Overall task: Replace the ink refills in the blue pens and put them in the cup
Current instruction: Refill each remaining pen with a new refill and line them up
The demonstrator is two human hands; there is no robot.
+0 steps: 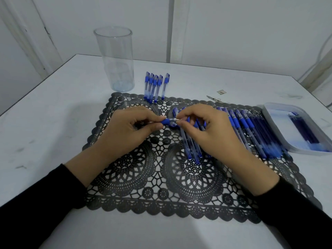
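Pinching the thin metal tip of the blue-gripped clear plastic pen point(168, 121) between thumb and forefinger, the right hand point(206, 131) meets the left hand point(128, 127), whose fingers curl round the barrel. The pen lies level between them, above the middle of the black lace-patterned placemat point(161, 187).

This looks like loosening the tip or drawing out the refill. It is best done with the barrel held firm and the pull straight along the pen, so the refill does not bend and no small part drops through the mat's holes.

The tall clear plastic cup point(116, 58) stands far left, with nothing visible inside, and five capped blue pens point(156, 86) lie just right of it. More blue pens point(242, 128) lie heaped on the mat's right. Beyond them a shallow white tray point(265, 112) holds dark blue refills point(303, 131). All of this rests on a scuffed white table point(53, 123) against pale walls point(251, 29).
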